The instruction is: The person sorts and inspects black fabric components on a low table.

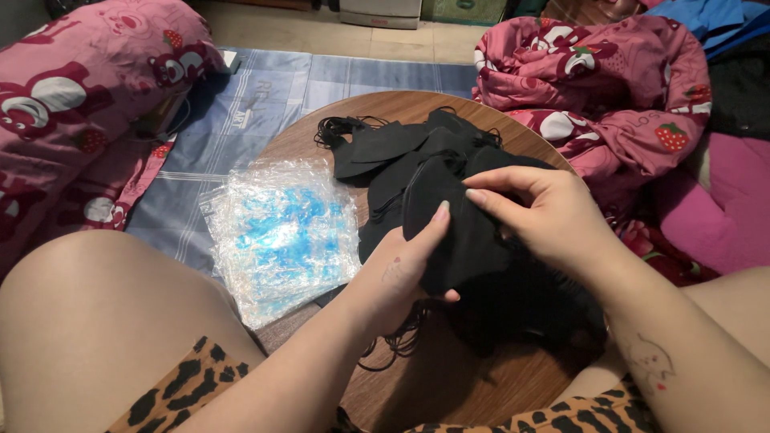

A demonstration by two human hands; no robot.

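The left hand (401, 269) reaches up from seven o'clock, palm turned inward, thumb pointing toward one o'clock, fingers curled and pinching. The right hand (545, 212) comes in from four o'clock, wrist bent, index finger and thumb extended toward nine o'clock, gripping.

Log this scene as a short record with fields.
surface: round wooden table
left hand: holds a black face mask from below
right hand: pinches the same mask's top edge
behind: pile of black masks
left of hands: stack of clear plastic bags with blue print
around: pink printed bedding
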